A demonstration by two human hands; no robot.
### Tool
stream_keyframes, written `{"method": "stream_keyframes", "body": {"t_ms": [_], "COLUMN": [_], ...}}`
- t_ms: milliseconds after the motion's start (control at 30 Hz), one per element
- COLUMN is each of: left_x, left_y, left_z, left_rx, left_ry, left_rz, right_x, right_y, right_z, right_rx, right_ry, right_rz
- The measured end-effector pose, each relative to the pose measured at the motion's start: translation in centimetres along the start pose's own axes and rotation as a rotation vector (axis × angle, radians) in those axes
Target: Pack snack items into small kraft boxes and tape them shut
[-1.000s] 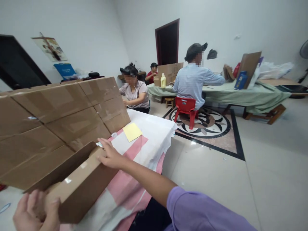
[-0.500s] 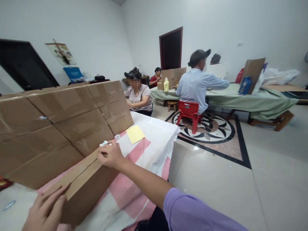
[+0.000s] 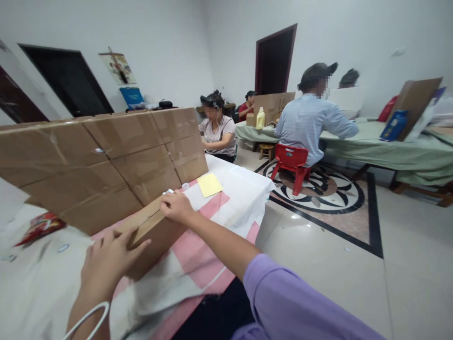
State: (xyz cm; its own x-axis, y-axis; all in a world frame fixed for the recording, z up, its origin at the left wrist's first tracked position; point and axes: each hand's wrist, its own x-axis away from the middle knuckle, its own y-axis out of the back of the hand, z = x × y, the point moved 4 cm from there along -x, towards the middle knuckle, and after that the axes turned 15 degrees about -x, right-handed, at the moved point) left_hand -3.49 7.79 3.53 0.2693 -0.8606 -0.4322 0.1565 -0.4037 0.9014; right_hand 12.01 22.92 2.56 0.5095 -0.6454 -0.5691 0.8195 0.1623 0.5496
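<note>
A long closed cardboard box (image 3: 155, 241) lies on the cloth-covered table, a seam running along its top. My left hand (image 3: 109, 255) grips its near end, fingers over the top and thumb down the side. At the far end my right hand (image 3: 177, 208) rests on the top edge, its fingers curled in. A small white object (image 3: 170, 191) shows just beyond those fingers, mostly hidden; I cannot tell whether they hold it.
A wall of stacked, taped cartons (image 3: 116, 160) stands behind the box. Yellow paper (image 3: 209, 184) and a small white roll (image 3: 185, 186) lie on the table. A red packet (image 3: 40, 227) is at left. Co-workers sit beyond, one on a red chair (image 3: 292, 158).
The view has swung left, so everything sits further right in it. My left hand has shifted forward over the box's near end, spreading its thumb. My right hand stays at the far end.
</note>
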Motion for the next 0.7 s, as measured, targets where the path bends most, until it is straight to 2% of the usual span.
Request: {"method": "stream_keyframes", "body": {"t_ms": [100,267,433,700], "left_x": [-0.4,-1.2,-0.6,0.0], "left_y": [0.5,1.2,1.3,0.9], "left_z": [-0.6,-0.7,-1.0,-1.1], "left_rx": [-0.229,-0.254,-0.227,-0.14], "left_ry": [-0.045,-0.038,-0.003,0.05], "left_rz": [0.185,0.296,0.32,0.291], "right_x": [0.0,0.2,0.1,-0.4], "right_y": [0.0,0.2,0.7,0.6], "right_z": [0.4,0.9,1.2,1.0], "right_rx": [0.04,0.09,0.102,0.065], "right_ry": [0.014,0.05,0.06,0.062], "right_rz": [0.018,0.045,0.089,0.077]}}
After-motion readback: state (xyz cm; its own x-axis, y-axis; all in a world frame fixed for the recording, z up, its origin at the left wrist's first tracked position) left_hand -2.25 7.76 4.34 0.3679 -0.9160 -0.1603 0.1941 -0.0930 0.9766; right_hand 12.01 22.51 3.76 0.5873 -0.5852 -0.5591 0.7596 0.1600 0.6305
